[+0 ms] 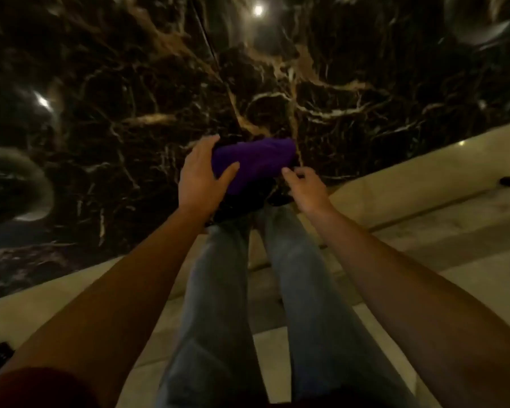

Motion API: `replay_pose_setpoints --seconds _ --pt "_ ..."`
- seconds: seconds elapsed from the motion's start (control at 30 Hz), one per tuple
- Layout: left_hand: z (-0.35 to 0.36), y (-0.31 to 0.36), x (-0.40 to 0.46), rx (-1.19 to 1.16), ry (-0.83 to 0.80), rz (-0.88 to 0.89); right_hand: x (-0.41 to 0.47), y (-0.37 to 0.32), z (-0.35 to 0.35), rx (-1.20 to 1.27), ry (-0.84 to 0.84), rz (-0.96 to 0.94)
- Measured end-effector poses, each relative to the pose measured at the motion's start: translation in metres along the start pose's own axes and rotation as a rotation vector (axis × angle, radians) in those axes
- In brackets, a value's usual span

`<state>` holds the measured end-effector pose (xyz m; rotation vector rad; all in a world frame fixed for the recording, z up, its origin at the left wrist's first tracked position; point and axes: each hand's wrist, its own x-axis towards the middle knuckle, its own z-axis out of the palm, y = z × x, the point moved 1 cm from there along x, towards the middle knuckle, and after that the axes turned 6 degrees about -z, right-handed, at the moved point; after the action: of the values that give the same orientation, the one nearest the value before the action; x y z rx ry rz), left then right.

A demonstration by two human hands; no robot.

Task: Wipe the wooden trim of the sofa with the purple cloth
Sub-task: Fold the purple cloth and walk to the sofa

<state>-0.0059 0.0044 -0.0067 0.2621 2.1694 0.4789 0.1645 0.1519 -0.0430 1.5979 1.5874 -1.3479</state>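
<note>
Progress: wiping not started, no sofa trim visible to you | purple cloth (253, 163): bunched at frame centre, above your knees | left hand (202, 175): fingers wrapped around cloth | right hand (302, 185): half curled beside cloth, holds nothing clearly | remaining: reach trim, wipe.

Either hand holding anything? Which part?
Left hand holds the purple cloth by its left end, thumb on top. Right hand is beside the cloth's right edge; contact unclear.
</note>
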Motion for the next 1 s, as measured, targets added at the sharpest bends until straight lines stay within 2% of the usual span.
replay_pose_setpoints --seconds 0.07,0.1,0.17,0.23,0.3,0.43,0.57,0.7,0.87,1.0 --pt "0.015 0.007 0.016 -0.026 -0.082 -0.079 0.006 -0.009 0.004 -0.008 -0.023 -0.081" --pt "0.021 0.010 0.024 0.035 -0.108 -0.102 0.006 -0.015 0.008 0.040 -0.049 -0.106" --pt "0.027 0.016 0.038 0.192 -0.189 -0.139 0.004 -0.030 0.015 0.218 -0.104 -0.048" --pt "0.029 0.020 0.041 0.225 -0.367 -0.189 0.005 -0.036 0.020 0.346 -0.132 0.001" --pt "0.025 0.028 0.032 0.131 -0.481 -0.201 0.003 -0.046 0.014 0.323 -0.163 -0.067" --pt "-0.002 0.056 -0.012 -0.200 -0.443 -0.197 -0.017 -0.058 -0.025 0.277 -0.180 -0.173" --pt "-0.048 0.104 -0.073 -0.272 -0.384 -0.055 -0.071 -0.080 -0.082 0.345 -0.118 -0.256" --pt "-0.097 0.159 -0.143 -0.240 -0.380 0.124 -0.155 -0.099 -0.136 0.383 0.036 -0.432" --pt "-0.156 0.211 -0.242 -0.212 -0.457 0.387 -0.282 -0.108 -0.181 0.667 0.082 -0.610" --pt "-0.194 0.236 -0.323 -0.193 -0.450 0.583 -0.390 -0.096 -0.193 0.901 0.035 -0.673"
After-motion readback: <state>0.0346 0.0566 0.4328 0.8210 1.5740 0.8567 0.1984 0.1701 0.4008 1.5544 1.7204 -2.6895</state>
